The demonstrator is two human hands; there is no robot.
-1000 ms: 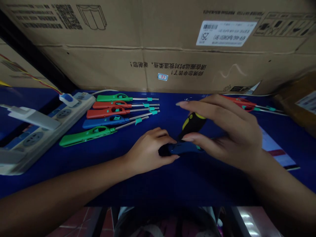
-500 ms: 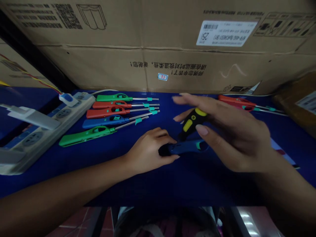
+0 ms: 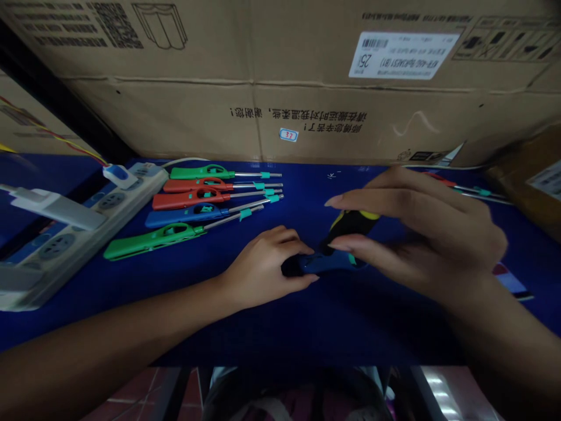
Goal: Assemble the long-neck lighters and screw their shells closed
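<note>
My left hand lies low on the blue tabletop, its thumb and fingers closed around one end of a blue long-neck lighter. A patch of teal tape shows near the lighter's far end, which is partly behind my right thumb. My right hand pinches the black and yellow handle of a short screwdriver between thumb and fingers. The screwdriver leans over the lighter, its lower end down at the lighter's body. Its tip is too dark and hidden to make out.
Several green, red and blue lighters lie side by side at the left. Beyond them is a white power strip with plugs. A large cardboard box stands along the back. More lighters lie at the right, by a brown box.
My right hand has shifted right and turned, closing its fingers more tightly around the screwdriver handle, which now leans further right. My left hand and the blue lighter have stayed put.
</note>
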